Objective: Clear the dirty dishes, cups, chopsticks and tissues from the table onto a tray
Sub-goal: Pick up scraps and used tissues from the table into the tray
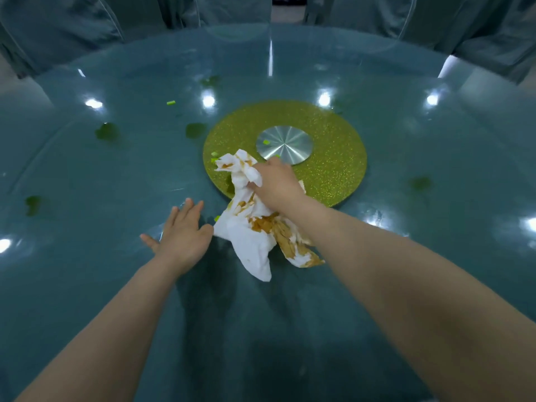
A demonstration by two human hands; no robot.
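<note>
White stained tissue (255, 227) long axis near-to-far; right hand (277, 184) grips far end; left hand (181, 230) flat, spread.

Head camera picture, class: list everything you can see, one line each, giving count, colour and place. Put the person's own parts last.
Glass table: one, dark teal, fills the view.
Turntable disc: one, glittery yellow-green, table centre.
Metal hub: one, silver, middle of the disc.
Stained tissues: one crumpled bunch, white with brown sauce, from the disc's near edge onto the glass.
Vegetable scraps: several, green, scattered on the table and the disc.
Chairs: several, grey-teal covers, beyond the far rim.
Left hand: one, flat on the glass beside the tissues.
Right hand: one, gripping the tissues.
</note>
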